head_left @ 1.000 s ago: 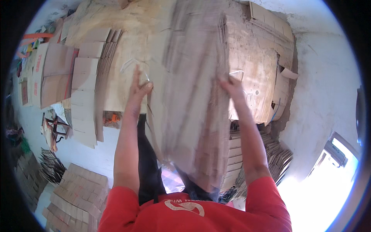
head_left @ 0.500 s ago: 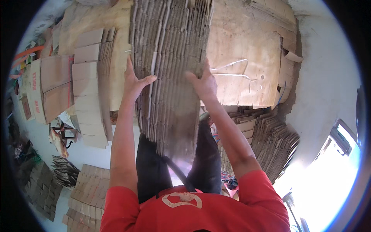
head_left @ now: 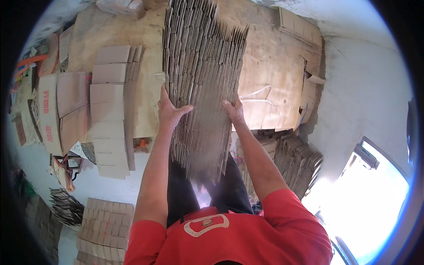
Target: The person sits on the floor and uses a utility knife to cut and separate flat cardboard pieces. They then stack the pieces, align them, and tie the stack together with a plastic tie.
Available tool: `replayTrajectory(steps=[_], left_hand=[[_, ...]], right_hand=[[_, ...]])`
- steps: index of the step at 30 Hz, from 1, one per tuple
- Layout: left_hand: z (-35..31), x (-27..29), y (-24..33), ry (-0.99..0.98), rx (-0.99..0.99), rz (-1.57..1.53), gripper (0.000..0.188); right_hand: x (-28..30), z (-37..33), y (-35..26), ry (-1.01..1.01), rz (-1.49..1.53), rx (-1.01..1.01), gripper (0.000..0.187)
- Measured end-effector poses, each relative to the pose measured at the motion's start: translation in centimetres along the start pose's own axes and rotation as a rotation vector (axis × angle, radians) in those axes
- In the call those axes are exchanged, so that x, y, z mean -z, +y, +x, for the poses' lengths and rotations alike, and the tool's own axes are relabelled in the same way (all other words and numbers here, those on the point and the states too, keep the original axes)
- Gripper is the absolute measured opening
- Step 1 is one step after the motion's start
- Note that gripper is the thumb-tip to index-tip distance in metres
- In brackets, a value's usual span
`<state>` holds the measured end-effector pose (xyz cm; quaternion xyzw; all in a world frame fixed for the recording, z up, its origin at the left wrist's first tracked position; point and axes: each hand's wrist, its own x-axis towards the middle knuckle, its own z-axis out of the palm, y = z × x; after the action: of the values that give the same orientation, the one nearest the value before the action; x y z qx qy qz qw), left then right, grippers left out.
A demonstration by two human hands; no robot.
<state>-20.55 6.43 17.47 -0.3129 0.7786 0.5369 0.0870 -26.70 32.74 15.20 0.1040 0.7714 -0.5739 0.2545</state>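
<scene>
One view only for me: head cam, left of the worn pair, fisheye, looking steeply down, close over the person's own red-shirted shoulders at 6 o'clock. Forearms run up to centre; wooden table (head_left: 274, 66) fills 12 o'clock, bright window (head_left: 375, 194) at 4 o'clock. No 2nd view to overlap.

A thick bundle of flattened brown cardboard cartons (head_left: 201, 88) stands on edge at centre, pressed between the left hand (head_left: 170, 110) and the right hand (head_left: 234, 110). To its left, more flat brown carton blanks (head_left: 108, 106) lie fanned in a row, some at the far left bearing red print. Further stacks (head_left: 104, 225) sit lower left, and what seems another pile (head_left: 296, 161) lies at right, in shadow.
</scene>
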Motion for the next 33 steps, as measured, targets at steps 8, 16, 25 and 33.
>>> replayTrajectory(steps=[8, 16, 25, 33], left_hand=[[1.8, 1.0, -2.3, 0.042, -0.067, -0.123, 0.112], [1.8, 2.2, -2.0, 0.118, -0.075, 0.027, 0.112], [1.1, 0.8, -0.9, 0.15, -0.13, 0.013, 0.114], [1.0, 0.7, 0.0, 0.103, -0.045, 0.066, 0.117]], right_hand=[[-2.2, 0.3, -0.9, -0.015, -0.016, 0.097, 0.09], [-3.0, -0.3, -5.1, 0.206, -0.772, 0.353, 0.102], [-6.9, 2.3, -6.3, -0.105, -1.256, 0.649, 0.082], [-7.9, 3.3, -7.3, -0.253, -1.305, 0.696, 0.08]])
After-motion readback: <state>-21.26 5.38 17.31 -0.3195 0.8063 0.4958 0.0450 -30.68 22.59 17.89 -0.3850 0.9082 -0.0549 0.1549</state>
